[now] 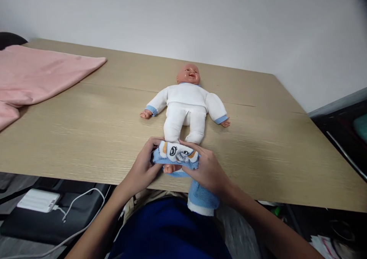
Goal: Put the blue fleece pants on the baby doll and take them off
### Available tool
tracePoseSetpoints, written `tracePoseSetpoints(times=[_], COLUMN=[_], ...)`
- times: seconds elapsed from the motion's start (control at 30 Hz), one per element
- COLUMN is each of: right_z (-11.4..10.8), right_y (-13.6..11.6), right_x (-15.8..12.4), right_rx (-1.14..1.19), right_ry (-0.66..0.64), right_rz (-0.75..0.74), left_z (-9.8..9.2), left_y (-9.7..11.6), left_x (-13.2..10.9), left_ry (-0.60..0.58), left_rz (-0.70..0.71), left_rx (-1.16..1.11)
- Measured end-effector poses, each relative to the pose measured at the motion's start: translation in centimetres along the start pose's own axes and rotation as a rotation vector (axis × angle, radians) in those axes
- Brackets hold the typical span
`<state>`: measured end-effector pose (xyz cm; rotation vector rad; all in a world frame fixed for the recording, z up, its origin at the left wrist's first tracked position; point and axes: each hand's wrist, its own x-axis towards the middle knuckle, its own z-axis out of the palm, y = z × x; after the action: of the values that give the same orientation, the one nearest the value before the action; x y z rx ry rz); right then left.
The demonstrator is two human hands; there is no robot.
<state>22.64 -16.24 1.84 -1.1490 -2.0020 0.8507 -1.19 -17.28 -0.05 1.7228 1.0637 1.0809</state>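
no text, labels, brands, numbers or signs readable anywhere in view.

I have the left forearm (99,220) and right forearm (266,220) angled inward, left hand (146,164) and right hand (211,170) apart, fingers (200,151) curled, thumbs (155,170) toward each other.

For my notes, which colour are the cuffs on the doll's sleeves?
The cuffs are light blue, seen in the head view.

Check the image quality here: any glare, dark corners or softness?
Head view: small glints on the doll's head; head view: the top-right corner darkens beside the pale wall; head view: the embroidery on the blue-and-white cloth reads clearly, while clutter at lower right looks soft.
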Motion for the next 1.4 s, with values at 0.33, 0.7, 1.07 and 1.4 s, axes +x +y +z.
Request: tracePoseSetpoints(times=[0.33,0.7,1.07,1.4], right_z=[-1.5,-5.0,-7.5,-6.8], right_y=[0.4,1.5,1.8,3.4], right_x=[1.9,6.5,4.1,2.4], right_rx=[-0.144,0.14,-0.027,0.284], right_ry=[0.019,-0.269,-0.22,-0.133], right_rz=[-0.212,-0.056,0.056,-0.013], left_z=[-1.4,-2.6,-6.3,-8.4], left_y=[-0.7,0.0,-0.4,0.3], left_x=[1.9,4.4,4.4,5.1], left_ry=[0.024,-0.105,-0.195,-0.153], left_rz=[-0.111,-0.205,-0.323,-0.232], left_rx=[-0.09,-0.238,-0.281,-0.03])
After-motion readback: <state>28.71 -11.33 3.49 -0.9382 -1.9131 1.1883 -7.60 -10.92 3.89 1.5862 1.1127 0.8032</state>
